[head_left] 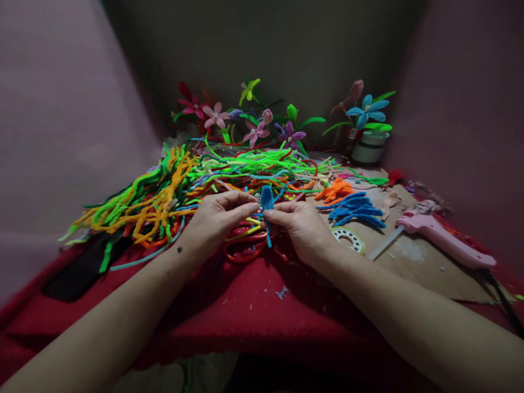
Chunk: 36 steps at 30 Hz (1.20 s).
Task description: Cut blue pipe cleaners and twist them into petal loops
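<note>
A bright blue pipe-cleaner petal stands upright between my two hands, with a thin blue tail hanging below it. My right hand pinches its lower part between thumb and forefinger. From the other side, my left hand has thumb and forefinger closed at the petal's left edge; what lies exactly between those fingertips is partly hidden. Just under the hands lie scissors with red handles. Behind them spreads a heap of green, orange, red and blue pipe cleaners.
Right, on cardboard, lie blue folded pipe cleaners, orange ones, a tape roll and a pink glue gun. A black phone-like slab lies left on the red cloth. Pipe-cleaner flowers and a jar stand behind.
</note>
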### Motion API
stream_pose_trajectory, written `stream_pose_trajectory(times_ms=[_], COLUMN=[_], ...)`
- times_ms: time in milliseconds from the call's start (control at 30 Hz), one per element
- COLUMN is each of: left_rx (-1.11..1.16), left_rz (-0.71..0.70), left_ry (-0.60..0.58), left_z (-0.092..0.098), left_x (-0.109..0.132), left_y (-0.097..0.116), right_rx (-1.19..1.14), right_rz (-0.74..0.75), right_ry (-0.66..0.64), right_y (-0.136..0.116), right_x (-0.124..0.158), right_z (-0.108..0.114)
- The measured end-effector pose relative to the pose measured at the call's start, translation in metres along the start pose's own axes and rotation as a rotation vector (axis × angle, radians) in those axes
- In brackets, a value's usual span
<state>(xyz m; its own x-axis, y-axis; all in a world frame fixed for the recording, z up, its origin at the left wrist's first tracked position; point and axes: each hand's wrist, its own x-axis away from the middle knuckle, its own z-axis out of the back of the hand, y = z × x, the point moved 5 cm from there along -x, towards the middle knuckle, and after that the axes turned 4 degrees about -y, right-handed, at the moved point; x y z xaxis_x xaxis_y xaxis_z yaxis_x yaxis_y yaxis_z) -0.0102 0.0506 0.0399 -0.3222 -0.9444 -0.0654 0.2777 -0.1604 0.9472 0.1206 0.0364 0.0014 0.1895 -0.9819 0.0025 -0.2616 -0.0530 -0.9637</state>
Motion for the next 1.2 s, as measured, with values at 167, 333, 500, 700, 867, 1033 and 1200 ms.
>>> stream_pose_trajectory(times_ms=[167,333,500,700,867,1033,1200], left_rx=[0.079,-0.061,-0.125,-0.096,0.062,0.182,0.037], left_rz=[0.042,0.106,0.139,0.147,0.16,0.161,0.088], left_ry=[-0.047,-0.103,-0.182,-0.244,-0.293,-0.334,-0.203], left_z=[0.001,0.0,-0.005,-0.008,-0.007,-0.009,-0.004], left_x=[-0.002,-0.004,-0.005,-0.003,-0.005,-0.004,-0.002], left_y=[-0.009,-0.01,-0.008,-0.011,-0.02,-0.019,-0.009], right_rx=[0.311,0.505,0.566,0.581,0.272,0.063,0.087], right_rz=[0.066,0.122,0.18,0.166,-0.025,-0.083,-0.077], right_ry=[0.04,0.044,0.008,0.016,-0.051,-0.091,-0.078], right_y=[-0.007,-0.01,-0.009,-0.009,0.001,0.004,0.004], right_x=[0.005,0.005,0.005,0.005,0.005,0.007,0.008], right_z=[-0.001,-0.003,-0.007,-0.007,-0.007,-0.009,-0.008])
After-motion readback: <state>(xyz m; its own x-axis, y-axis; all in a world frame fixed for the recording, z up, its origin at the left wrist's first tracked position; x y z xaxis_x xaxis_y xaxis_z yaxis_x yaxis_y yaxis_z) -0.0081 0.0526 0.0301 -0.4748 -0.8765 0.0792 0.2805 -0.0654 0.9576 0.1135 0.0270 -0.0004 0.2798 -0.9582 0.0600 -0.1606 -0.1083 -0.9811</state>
